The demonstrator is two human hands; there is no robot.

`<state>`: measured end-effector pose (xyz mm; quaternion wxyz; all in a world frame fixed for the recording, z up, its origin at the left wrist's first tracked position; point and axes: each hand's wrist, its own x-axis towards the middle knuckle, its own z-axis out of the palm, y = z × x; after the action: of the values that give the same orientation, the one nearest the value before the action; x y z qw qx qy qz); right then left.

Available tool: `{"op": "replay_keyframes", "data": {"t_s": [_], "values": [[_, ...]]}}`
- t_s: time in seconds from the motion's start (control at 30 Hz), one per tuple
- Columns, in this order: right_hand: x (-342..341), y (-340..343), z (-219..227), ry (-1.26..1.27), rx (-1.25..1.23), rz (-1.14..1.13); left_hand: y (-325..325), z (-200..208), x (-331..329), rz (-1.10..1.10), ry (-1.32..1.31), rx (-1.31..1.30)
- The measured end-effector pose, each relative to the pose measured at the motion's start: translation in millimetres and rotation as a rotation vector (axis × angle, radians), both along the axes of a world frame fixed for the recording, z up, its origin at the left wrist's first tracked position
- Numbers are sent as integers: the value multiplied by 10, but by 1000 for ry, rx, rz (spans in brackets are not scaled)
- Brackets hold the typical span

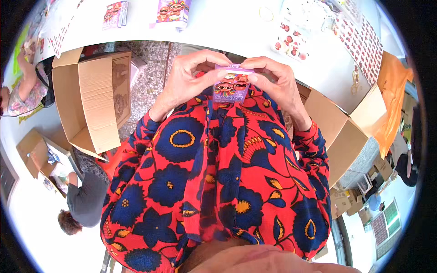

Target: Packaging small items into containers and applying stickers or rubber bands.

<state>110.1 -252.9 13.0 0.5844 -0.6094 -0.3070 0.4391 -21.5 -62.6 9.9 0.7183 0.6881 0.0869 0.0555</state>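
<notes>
Both my hands hold a small purple box (pixel 231 93) with cartoon figures printed on its front, close before my chest. My left hand (pixel 193 77) pinches its upper left edge between thumb and fingers. On the other side, my right hand (pixel 274 82) grips the upper right edge in the same way, its thumb against the front. The fingertips meet near the box's top, so part of that edge is covered. Ahead on the white table (pixel 218 34) stand a similar small box (pixel 114 16) and a larger purple box (pixel 173 11).
Open cardboard cartons stand at my left (pixel 95 102) and right (pixel 339 132). Sticker sheets (pixel 362 41) lie on the table's right part, near an orange plastic bag (pixel 393 95). One person (pixel 86 200) is at the lower left; another person's arm (pixel 28 75) shows at far left.
</notes>
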Motion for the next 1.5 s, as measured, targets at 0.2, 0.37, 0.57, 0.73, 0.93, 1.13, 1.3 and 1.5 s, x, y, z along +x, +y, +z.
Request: {"op": "replay_keyframes", "data": {"t_s": [0.2, 0.37, 0.57, 0.73, 0.93, 1.13, 1.3, 1.5], "values": [[97, 50, 142, 105, -134, 21, 50, 120, 102, -60, 138, -62], [101, 79, 160, 110, -134, 24, 78, 186, 143, -94, 213, -104], [92, 92, 245, 141, -137, 32, 63, 183, 138, -88, 223, -90], [68, 88, 278, 122, -124, 35, 60, 178, 115, -95, 221, -79], [69, 66, 321, 56, -169, 85, 53, 235, 109, -122, 166, -117], [42, 36, 366, -177, -166, 136, 70, 256, 90, -140, 212, -115], [1, -36, 264, -433, 72, 109, 109, 258, 39, -148, 29, 102], [-82, -86, 254, -419, 76, 65, 115, 232, -36, -132, -143, 350]]}}
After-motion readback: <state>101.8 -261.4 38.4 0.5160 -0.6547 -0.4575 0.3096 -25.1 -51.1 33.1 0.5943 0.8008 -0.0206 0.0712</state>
